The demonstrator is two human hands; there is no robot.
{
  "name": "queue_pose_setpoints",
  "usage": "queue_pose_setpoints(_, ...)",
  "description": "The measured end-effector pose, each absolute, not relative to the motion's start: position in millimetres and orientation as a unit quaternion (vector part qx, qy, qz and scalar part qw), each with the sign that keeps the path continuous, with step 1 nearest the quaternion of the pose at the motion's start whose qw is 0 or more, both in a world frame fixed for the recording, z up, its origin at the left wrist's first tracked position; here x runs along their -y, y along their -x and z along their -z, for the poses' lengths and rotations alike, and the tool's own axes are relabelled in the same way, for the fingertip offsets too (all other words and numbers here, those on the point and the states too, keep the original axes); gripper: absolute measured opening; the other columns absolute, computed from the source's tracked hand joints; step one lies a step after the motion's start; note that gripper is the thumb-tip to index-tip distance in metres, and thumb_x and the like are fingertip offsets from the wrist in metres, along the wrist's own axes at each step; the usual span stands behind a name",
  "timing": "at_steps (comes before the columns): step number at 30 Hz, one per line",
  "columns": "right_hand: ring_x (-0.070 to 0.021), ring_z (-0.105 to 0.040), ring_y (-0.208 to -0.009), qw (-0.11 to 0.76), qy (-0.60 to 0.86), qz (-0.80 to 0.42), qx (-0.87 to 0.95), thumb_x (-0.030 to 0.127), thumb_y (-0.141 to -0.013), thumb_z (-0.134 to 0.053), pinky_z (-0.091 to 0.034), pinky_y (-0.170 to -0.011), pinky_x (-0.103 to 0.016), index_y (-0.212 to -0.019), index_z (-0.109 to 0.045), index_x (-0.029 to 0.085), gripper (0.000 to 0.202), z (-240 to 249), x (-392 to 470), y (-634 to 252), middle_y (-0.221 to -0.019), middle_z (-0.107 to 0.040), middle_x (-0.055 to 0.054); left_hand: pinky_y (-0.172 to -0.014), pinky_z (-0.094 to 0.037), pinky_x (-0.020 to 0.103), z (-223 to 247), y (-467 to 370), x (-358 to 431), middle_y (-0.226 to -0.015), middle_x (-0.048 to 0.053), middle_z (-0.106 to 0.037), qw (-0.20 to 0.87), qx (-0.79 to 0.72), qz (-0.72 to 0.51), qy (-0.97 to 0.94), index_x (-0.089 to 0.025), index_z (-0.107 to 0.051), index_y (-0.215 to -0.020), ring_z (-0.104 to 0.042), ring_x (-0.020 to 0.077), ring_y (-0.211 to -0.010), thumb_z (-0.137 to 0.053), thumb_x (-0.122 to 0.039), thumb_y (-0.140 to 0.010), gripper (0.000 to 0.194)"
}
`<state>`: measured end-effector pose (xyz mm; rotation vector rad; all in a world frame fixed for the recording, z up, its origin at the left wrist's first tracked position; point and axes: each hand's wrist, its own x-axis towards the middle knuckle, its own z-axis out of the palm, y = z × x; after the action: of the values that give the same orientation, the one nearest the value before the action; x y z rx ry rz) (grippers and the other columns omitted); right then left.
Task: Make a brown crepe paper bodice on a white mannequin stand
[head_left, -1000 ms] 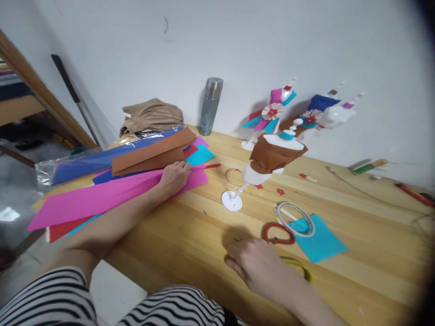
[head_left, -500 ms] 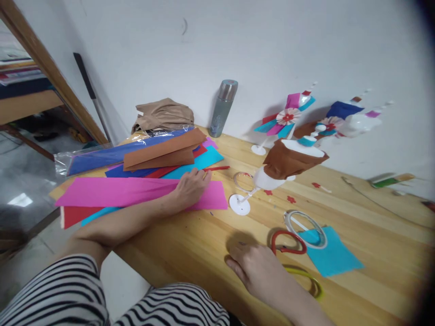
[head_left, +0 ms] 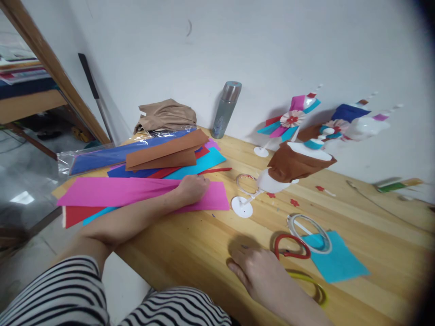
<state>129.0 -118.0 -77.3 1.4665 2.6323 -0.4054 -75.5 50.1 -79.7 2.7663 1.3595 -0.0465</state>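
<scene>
My left hand [head_left: 193, 189] rests on a wide pink strip of crepe-like paper [head_left: 112, 191], its fingers curled in; whatever lies under them is hidden. Just beyond, a thin red strip [head_left: 215, 170] lies on the paper pile. On the bare wood at the front, my right hand [head_left: 256, 269] is palm down, loosely bent, with the thumb apart from the fingers and nothing seen in it. Beside it are a red loop handle [head_left: 292, 246] and a yellow loop [head_left: 312, 285], partly hidden. A white goblet-shaped piece [head_left: 270, 180] wrapped in brown paper stands between the hands, leaning right.
Brown strips [head_left: 166, 151] and a bagged blue sheet [head_left: 102, 157] are stacked at the left. A flask [head_left: 227, 108] stands by the wall, near decorated goblets [head_left: 292, 118]. A white tape ring [head_left: 328, 242] overlaps a turquoise sheet [head_left: 343, 265]. Small red flowers [head_left: 294, 203] dot the table [head_left: 190, 253].
My left hand's fingers have curled in further, on the same pink strip. My right hand stays in place. The whole view has shifted slightly.
</scene>
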Motion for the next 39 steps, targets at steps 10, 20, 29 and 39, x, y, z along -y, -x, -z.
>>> queue_pose_setpoints(10,-0.0208,-0.066,-0.061,0.028,-0.48,0.136,-0.866,0.017,-0.097,-0.054,-0.017,-0.056,-0.036,-0.077,-0.061,0.019,0.022,80.3,120.5,-131.9,-0.071,-0.072,-0.005,-0.077,-0.05,0.034,76.9,98.7,-81.1,-0.108,0.014,-0.07,0.007,-0.556,-0.052,-0.83,-0.013,-0.07,-0.11,-0.066,0.0258,-0.1,-0.04,-0.03,-0.104,0.035)
queue_pose_setpoints(20,-0.0195,-0.064,-0.057,-0.011,-0.47,0.128,-0.873,0.013,-0.094,-0.058,-0.016,-0.056,-0.036,-0.074,-0.06,0.019,0.022,83.5,121.1,-132.8,-0.069,-0.07,-0.004,-0.092,-0.048,0.045,82.1,125.7,-104.5,-0.121,0.019,-0.067,-0.049,-0.626,-0.083,-0.774,-0.014,-0.072,-0.107,-0.056,0.0335,-0.117,-0.051,-0.025,-0.098,0.024)
queue_pose_setpoints(29,-0.0189,-0.062,-0.054,-0.043,-0.47,0.115,-0.874,0.011,-0.091,-0.061,-0.016,-0.054,-0.036,-0.071,-0.061,0.02,0.022,88.1,122.3,-133.8,-0.065,-0.069,-0.003,-0.076,-0.044,0.031,69.3,147.6,-125.4,-0.096,0.011,-0.074,-0.036,-0.707,-0.163,-0.687,-0.017,-0.069,-0.093,-0.068,0.0247,-0.093,-0.043,-0.027,-0.101,0.029)
queue_pose_setpoints(39,-0.0183,-0.065,-0.053,-0.056,-0.471,0.123,-0.872,0.01,-0.09,-0.063,-0.018,-0.054,-0.035,-0.071,-0.063,0.02,0.022,84.3,120.9,-133.4,-0.064,-0.07,-0.002,-0.08,-0.045,0.035,75.1,160.6,-135.1,-0.091,0.012,-0.072,-0.048,-0.701,-0.251,-0.666,-0.016,-0.066,-0.09,-0.066,0.0264,-0.09,-0.043,-0.022,-0.099,0.026)
